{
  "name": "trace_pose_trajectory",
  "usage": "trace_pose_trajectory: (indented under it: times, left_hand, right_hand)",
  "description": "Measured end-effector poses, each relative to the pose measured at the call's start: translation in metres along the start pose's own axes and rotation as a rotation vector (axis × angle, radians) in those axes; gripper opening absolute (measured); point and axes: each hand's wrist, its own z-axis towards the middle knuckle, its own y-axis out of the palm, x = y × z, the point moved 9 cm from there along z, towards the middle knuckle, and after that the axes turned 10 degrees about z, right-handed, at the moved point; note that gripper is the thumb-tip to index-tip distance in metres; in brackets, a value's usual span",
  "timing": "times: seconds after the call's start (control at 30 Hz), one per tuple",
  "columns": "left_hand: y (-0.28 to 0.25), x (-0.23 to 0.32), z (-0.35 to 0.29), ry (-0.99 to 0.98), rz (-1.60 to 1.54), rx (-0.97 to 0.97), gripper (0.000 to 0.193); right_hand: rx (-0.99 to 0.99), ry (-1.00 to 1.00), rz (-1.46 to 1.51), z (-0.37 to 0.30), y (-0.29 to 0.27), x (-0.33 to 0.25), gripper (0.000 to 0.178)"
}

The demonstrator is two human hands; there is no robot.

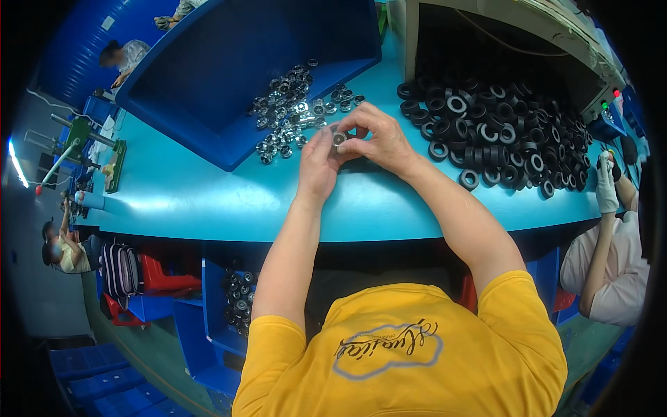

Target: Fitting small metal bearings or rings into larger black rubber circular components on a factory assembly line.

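Observation:
A small round silvery metal part is held between my two hands above the turquoise tabletop. My right hand pinches it between thumb and bent forefinger. My left hand is closed against its left side, with the fingers partly hidden. Just beyond my hands, a loose heap of shiny metal parts spills from the open front of a tilted blue bin. To the right lies a large pile of black rings, some with a grey inner face.
A pale machine housing stands behind the black rings. At the far left is a green hand press. Below the table edge, a blue crate stands beside more metal parts. Co-workers sit at left and right, one wearing a white glove.

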Motion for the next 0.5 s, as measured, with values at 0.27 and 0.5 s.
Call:
trace_pose_trajectory:
  times: [0.27, 0.5]
  left_hand:
    - [0.0051, 0.001, -0.0002, 0.019, 0.039, -0.053, 0.049]
    - [0.0102, 0.005, -0.0021, 0.024, 0.01, -0.09, 0.049]
  right_hand:
    - [-0.011, 0.011, 0.029, 0.0008, -0.001, 0.0024, 0.03]
    - [0.03, -0.07, -0.039, -0.0007, -0.002, -0.006, 0.03]
